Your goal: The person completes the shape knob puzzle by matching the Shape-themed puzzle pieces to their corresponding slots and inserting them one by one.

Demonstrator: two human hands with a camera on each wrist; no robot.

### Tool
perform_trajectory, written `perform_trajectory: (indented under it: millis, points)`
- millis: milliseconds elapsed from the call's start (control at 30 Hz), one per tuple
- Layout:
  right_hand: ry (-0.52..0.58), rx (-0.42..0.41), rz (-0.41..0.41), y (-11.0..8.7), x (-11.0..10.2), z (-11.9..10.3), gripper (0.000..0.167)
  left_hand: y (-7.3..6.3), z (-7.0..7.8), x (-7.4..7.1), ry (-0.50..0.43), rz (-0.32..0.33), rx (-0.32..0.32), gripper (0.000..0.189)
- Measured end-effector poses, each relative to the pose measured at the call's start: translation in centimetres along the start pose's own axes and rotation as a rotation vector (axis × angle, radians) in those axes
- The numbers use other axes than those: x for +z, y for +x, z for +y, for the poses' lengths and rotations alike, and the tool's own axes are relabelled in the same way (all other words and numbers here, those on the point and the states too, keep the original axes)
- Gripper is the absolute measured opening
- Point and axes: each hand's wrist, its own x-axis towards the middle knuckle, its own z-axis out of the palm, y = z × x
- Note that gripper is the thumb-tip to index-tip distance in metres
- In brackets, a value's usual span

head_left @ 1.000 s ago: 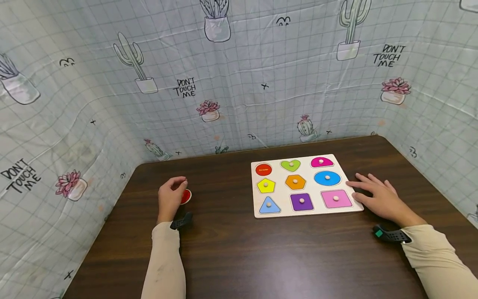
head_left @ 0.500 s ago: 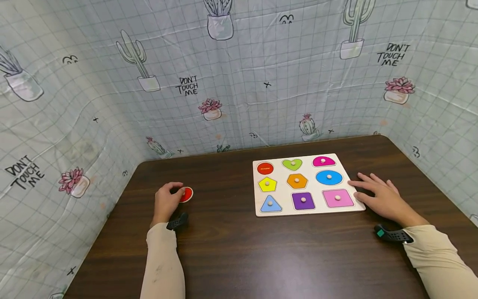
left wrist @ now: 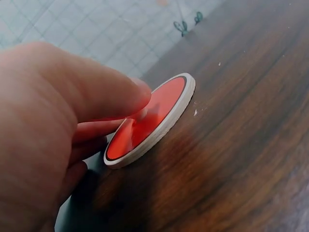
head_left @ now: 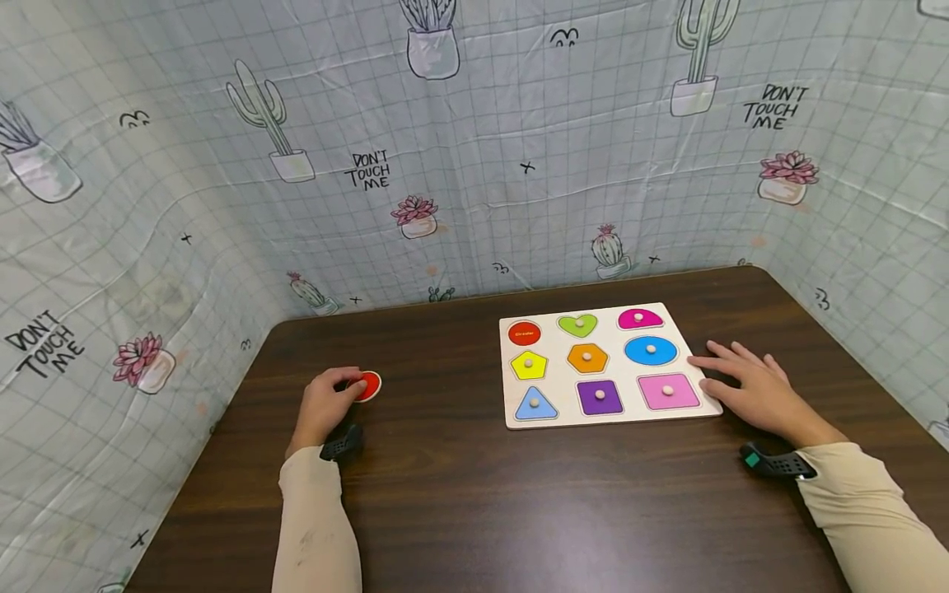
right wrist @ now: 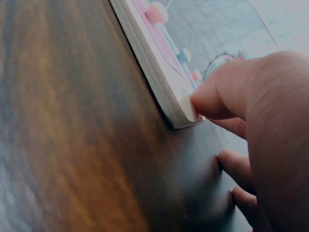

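Observation:
My left hand (head_left: 326, 403) pinches the small knob of a red round puzzle piece (head_left: 370, 386) at the left of the table. In the left wrist view, thumb and finger meet at the knob, and the piece (left wrist: 166, 104) lies on or very close to the wood. To the right is a pale wooden puzzle board (head_left: 556, 387) with several coloured knobbed shapes; its top-left circular recess (head_left: 524, 333) shows a red base with printed lettering. My right hand (head_left: 758, 395) rests with fingers spread at the board's right edge, the thumb touching its near corner (right wrist: 186, 113).
The dark brown table (head_left: 460, 486) carries the board and the piece. A cloth with cactus prints (head_left: 474, 165) hangs behind it and along both sides. Each wrist wears a black band, such as the right wristband (head_left: 778, 463).
My left hand has shifted slightly left and lower, its fingers coming onto the knob, so more of the red piece shows. The right hand and the board stay in place.

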Motion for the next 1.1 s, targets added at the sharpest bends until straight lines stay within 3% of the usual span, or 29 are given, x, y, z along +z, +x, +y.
perform_trajectory:
  millis: [267,800,1100]
  points:
    - [-0.009,-0.008,0.001,0.04,-0.05,-0.03,0.046,-0.17,-0.05,-0.18,0.043,-0.041,0.032,0.038]
    - [0.0,-0.005,0.008,0.0,0.01,0.34,0.046,0.53,-0.28,0.21,0.002,0.003,0.04,0.03]
    - [-0.005,-0.011,0.01,0.09,0.23,0.49,0.046,0.42,-0.5,0.43,-0.076,0.084,-0.036,0.029]
